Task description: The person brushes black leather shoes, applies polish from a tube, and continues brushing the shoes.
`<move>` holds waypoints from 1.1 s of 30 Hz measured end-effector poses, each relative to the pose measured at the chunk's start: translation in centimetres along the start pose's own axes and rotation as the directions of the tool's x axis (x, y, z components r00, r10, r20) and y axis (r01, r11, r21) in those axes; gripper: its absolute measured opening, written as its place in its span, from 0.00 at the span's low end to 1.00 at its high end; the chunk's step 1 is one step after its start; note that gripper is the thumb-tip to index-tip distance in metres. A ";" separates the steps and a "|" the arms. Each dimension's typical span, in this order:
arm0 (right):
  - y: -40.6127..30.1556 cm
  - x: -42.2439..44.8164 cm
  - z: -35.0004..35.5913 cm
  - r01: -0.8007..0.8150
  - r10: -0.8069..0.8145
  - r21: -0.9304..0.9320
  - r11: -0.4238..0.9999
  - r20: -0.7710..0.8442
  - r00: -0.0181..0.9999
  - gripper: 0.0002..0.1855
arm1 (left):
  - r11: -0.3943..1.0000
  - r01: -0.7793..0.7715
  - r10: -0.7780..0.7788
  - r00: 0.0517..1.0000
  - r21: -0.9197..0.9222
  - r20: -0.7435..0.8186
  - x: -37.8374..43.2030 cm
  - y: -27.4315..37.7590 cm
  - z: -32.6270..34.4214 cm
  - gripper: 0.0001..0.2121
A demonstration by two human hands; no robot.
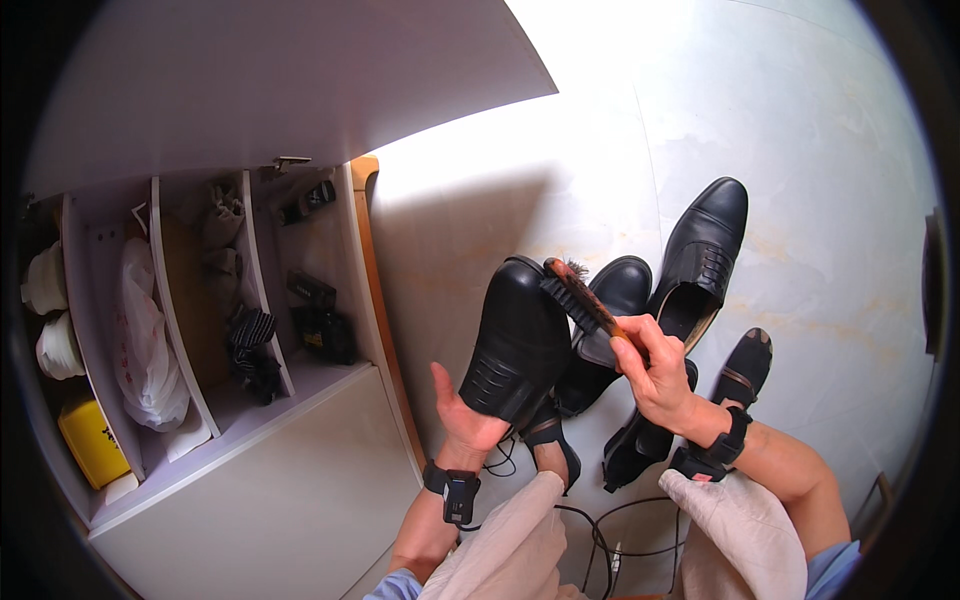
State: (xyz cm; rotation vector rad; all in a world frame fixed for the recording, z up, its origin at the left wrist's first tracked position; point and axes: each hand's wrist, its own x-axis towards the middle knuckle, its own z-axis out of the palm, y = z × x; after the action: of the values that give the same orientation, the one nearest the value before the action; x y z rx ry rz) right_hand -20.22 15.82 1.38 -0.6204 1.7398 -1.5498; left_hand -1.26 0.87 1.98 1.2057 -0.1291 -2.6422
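My left hand (469, 420) is pushed into the opening of a black leather lace-up shoe (517, 337), its thumb outside and its fingers hidden; the toe points away from me. In my right hand (656, 367) is the handle of a wooden shoe brush (581, 296) with dark bristles. The bristles lie at the shoe's side near the toe; whether they touch is hard to tell. Just right of that shoe, another black shoe (622, 281) lies on the floor. Farther right is a black lace-up dress shoe (709, 240). A further dark shoe (637, 450) lies below my right hand, partly hidden.
At left stands an open cabinet (390, 390) with upright dividers, holding a plastic bag (146, 345), a yellow container (94, 442) and dark items. Its door (300, 82) spans the upper left. Black cables (600, 532) lie on the floor between my legs, near my feet.
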 end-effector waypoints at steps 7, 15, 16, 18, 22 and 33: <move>-0.2 0.2 -0.2 -0.022 0.022 -0.009 1.000 -0.016 1.000 0.08 | 1.000 -0.010 0.011 1.000 -0.006 0.027 0.0 -0.1 0.2 0.48; 0.0 0.2 0.0 -0.005 0.005 -0.003 1.000 -0.018 1.000 0.08 | 1.000 -0.003 0.004 1.000 0.022 -0.030 0.1 -0.2 0.3 0.48; 0.1 0.1 0.0 -0.009 0.008 -0.011 1.000 -0.015 1.000 0.08 | 1.000 -0.005 0.006 1.000 0.023 -0.029 0.1 -0.2 0.3 0.48; 0.2 0.0 -0.1 -0.006 0.006 -0.015 1.000 -0.017 1.000 0.08 | 1.000 -0.008 0.009 1.000 0.027 -0.027 0.2 -0.2 0.2 0.48; -0.1 0.1 -0.3 -0.022 0.022 -0.011 1.000 -0.024 0.999 0.08 | 1.000 -0.015 0.015 1.000 -0.012 0.006 0.1 -0.2 0.2 0.48; 0.2 -0.2 -0.2 -0.002 0.002 -0.018 1.000 -0.003 1.000 0.08 | 1.000 -0.009 0.009 1.000 0.010 -0.019 0.2 -0.1 0.1 0.47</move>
State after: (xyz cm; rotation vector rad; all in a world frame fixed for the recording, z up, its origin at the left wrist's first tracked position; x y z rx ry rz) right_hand -20.20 16.14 1.19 -0.6257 1.7572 -1.5360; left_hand -1.52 0.95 1.89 1.2296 -0.1440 -2.6246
